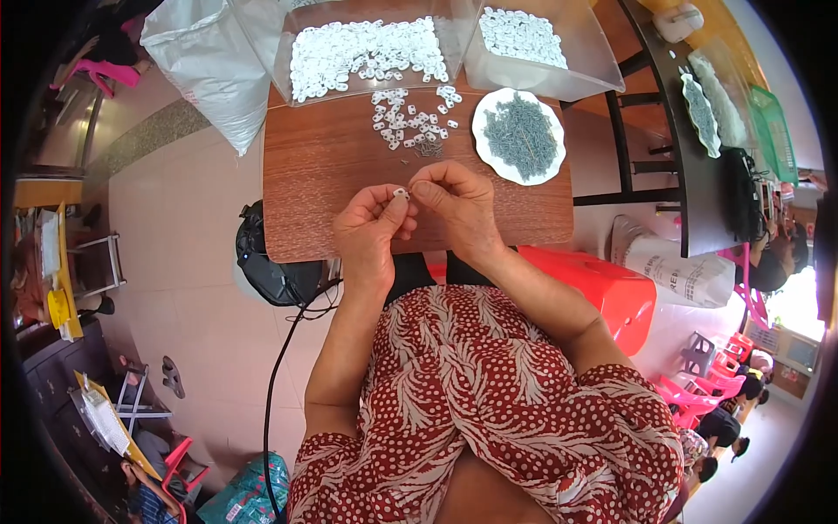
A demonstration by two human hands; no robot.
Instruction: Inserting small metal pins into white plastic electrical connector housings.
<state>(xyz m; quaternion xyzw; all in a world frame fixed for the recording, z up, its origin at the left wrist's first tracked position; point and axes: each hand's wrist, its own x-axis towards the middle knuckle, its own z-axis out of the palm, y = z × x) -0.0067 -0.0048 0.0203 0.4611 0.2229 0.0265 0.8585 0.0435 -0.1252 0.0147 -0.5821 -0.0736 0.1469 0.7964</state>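
My left hand (374,229) and my right hand (456,205) meet over the brown wooden table (323,175), fingertips pinched together on one small white plastic piece (401,193). Just beyond them lies a loose scatter of the same white pieces (410,118) with a few tiny grey metal parts (428,150). A white plate heaped with small grey metal parts (520,134) sits to the right of the scatter. Two clear plastic bins of white pieces stand at the table's far edge, one on the left (362,48) and one on the right (532,39).
A white sack (214,61) leans at the table's far left. A black bag (266,262) with a cable lies on the floor to the left, a red plastic stool (611,284) to the right. A dark side table (698,131) carries trays; other people sit at the far right.
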